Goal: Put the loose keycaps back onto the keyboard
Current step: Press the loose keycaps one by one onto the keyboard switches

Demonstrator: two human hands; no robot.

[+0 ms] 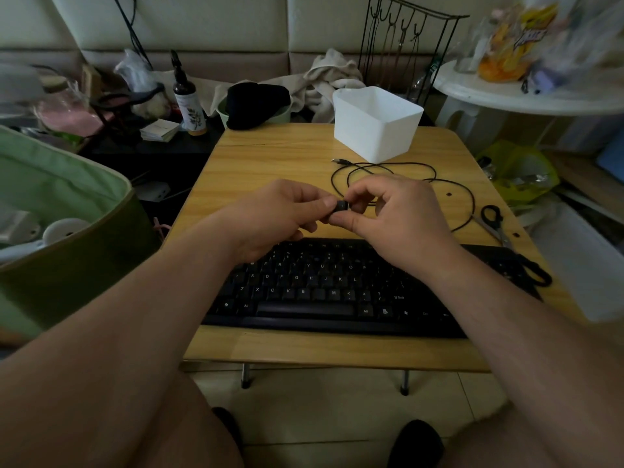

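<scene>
A single black keycap [341, 206] is pinched at the centre of the frame, held above the far edge of the keyboard [337, 292]. It is gripped from the left by the thumb and curled fingers [305, 228] of the left hand [270, 214], and from the right by the thumb and forefinger of the right hand [401, 217], whose remaining fingers are curled loosely behind. Both hands are raised off the worktop [270, 157], with the forearms stretched in from the bottom corners of the frame.

The keyboard is laid across the lower middle of the worktop, black, with its space bar toward the near edge. Its upper rows are partly hidden by the hands (whether any key positions stand bare cannot be told from here). No other loose keycaps can be made out.

Behind the hands, a thin black cable [388, 173] is coiled in loose loops on the wood, its plug lying just in front of a white plastic bin [374, 125] in the upper middle of the frame. A pair of black-handled scissors [496, 221] is seen at the right edge of the worktop, just beyond the keyboard's right end. A dark bottle [187, 96] with a pale label is stood off the worktop at upper left, and a green fabric basket [60, 211] fills the left side.
</scene>
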